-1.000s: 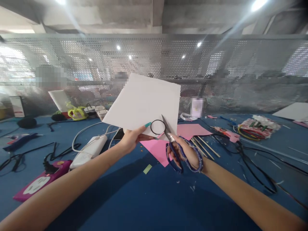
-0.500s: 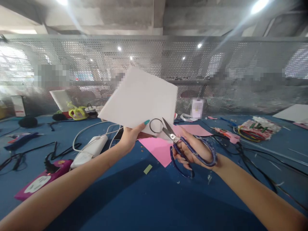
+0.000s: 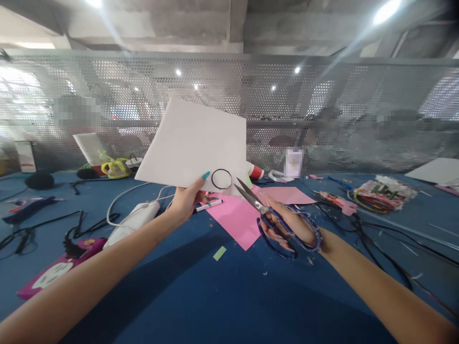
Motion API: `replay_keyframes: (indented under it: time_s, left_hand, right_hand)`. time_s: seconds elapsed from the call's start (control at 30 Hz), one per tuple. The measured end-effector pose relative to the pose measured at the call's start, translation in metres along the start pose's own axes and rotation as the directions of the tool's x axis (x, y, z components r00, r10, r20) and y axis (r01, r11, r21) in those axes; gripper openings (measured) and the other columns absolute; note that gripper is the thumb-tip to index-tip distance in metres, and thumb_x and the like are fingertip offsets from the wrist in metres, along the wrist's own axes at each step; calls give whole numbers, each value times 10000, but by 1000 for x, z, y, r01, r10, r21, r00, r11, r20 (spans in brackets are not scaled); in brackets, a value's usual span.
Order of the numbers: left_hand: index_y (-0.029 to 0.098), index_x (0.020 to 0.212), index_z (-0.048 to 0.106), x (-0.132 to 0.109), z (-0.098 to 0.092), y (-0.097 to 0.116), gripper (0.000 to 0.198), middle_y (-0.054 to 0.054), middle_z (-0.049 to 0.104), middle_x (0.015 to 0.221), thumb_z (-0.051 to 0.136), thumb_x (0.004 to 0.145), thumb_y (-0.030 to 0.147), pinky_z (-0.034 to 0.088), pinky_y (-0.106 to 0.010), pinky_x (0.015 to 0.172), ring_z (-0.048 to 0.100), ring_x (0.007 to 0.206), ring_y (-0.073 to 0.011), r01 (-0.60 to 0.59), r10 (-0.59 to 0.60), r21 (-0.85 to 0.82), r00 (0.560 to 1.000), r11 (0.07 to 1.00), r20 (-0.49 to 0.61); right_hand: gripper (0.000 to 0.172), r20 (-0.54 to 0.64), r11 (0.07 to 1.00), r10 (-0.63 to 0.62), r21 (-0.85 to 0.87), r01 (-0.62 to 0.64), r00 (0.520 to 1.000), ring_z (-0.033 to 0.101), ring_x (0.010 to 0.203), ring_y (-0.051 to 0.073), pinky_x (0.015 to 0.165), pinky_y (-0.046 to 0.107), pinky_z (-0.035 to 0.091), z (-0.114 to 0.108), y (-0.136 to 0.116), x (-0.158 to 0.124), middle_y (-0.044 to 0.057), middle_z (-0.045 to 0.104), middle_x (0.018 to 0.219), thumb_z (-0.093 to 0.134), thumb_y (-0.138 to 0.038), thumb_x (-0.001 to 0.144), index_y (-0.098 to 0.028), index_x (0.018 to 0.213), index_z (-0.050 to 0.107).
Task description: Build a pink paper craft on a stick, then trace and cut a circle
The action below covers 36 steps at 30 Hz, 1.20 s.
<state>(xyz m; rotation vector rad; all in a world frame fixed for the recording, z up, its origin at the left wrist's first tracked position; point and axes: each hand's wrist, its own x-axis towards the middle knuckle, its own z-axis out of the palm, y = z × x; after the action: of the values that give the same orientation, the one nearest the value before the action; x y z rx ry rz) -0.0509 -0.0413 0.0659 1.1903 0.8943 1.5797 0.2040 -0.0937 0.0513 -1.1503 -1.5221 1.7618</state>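
A white sheet of paper (image 3: 201, 143) is held up by my left hand (image 3: 186, 200), the thumb with a teal nail on its front near the lower edge. A black circle outline (image 3: 221, 178) shows on the sheet beside that thumb. My right hand (image 3: 283, 222) grips scissors with dark blue handles (image 3: 261, 207), their blades parted and pointing up-left at the sheet's lower right edge. Whether the blade tips touch the paper I cannot tell. Below the sheet lies pink paper (image 3: 238, 222) on the blue table (image 3: 201, 296).
A marker (image 3: 210, 206) and a small green paper piece (image 3: 220, 253) lie near the pink paper. On the left are a white power strip (image 3: 134, 222), cables and a purple case (image 3: 60, 272). A pink glue gun (image 3: 339, 203) and a bundle of wires are at right.
The white sheet and my left hand have moved left, and the sheet has turned slightly. The scissor blades have shifted a little left and lower. A red and white cup and the marker are now uncovered.
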Motion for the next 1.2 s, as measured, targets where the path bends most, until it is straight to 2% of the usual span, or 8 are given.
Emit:
replay_keyframes:
  time_s: [0.2, 0.33, 0.43, 0.63, 0.77, 0.97, 1.07, 1.2]
  left_hand:
    - [139, 852, 547, -1, 1, -1, 274, 45, 606, 497, 712, 684, 281, 477, -232, 450, 519, 342, -90, 27, -27, -34, 1000, 999, 14]
    - [141, 941, 558, -3, 4, 0, 368, 20, 653, 556, 729, 657, 301, 467, -219, 425, 540, 352, -93, 18, -19, -74, 1000, 997, -17]
    - [145, 992, 564, -3, 5, -1, 422, 12, 672, 588, 737, 648, 317, 515, -241, 483, 591, 402, -118, -15, 15, -77, 1000, 997, -10]
    - [135, 938, 587, -5, 4, -5, 349, -18, 700, 677, 728, 669, 306, 535, -276, 506, 612, 424, -133, -68, 68, -33, 998, 997, -8]
    - [149, 943, 592, -4, 4, -6, 298, -16, 704, 688, 701, 703, 288, 550, -284, 562, 625, 448, -133, -77, 76, -60, 997, 995, -31]
    - [157, 943, 598, -5, 4, -5, 237, -5, 690, 661, 663, 735, 251, 544, -270, 583, 632, 480, -131, 5, -9, -86, 999, 996, -45]
    - [146, 1002, 599, -8, 6, -6, 298, -6, 683, 657, 671, 734, 255, 545, -272, 586, 630, 475, -130, 43, -44, -94, 999, 995, -1]
    - [141, 1091, 576, -13, 9, -4, 403, -2, 677, 638, 695, 720, 244, 559, -292, 606, 628, 470, -139, 82, -78, -103, 996, 991, 41]
  right_hand:
    - [659, -44, 999, -44, 2, 44, 998, 309, 325, 54, 293, 191, 278, 0, 3, 0, -33, 412, 475, 289, -749, 815, -176, 645, 566]
    - [657, -7, 999, 0, 39, 1, 1000, 273, 314, 57, 271, 184, 260, 4, -3, -1, -43, 376, 440, 273, -751, 813, -185, 604, 531]
    - [656, 14, 999, 25, 32, -25, 1000, 256, 310, 57, 265, 177, 256, 7, -6, -3, -50, 368, 429, 250, -737, 829, -182, 606, 520]
    - [648, -41, 998, 33, 52, -31, 999, 265, 314, 56, 263, 171, 253, 10, -8, -4, -47, 367, 421, 317, -761, 794, -178, 591, 512]
    - [668, 6, 994, 68, 85, -68, 998, 250, 312, 56, 257, 176, 233, 7, -7, -2, -48, 353, 426, 302, -782, 779, -181, 586, 519]
    - [662, 48, 994, 68, 85, -72, 997, 222, 322, 64, 264, 181, 196, 10, -10, -4, -50, 331, 422, 229, -723, 839, -185, 568, 504]
    - [646, -15, 995, 69, 72, -68, 997, 219, 320, 64, 267, 187, 187, 13, -11, -6, -50, 329, 418, 257, -720, 834, -187, 562, 502]
    - [614, -114, 999, 0, 36, 4, 993, 280, 323, 64, 282, 200, 220, 12, -6, -2, -36, 377, 445, 354, -743, 792, -192, 589, 533]
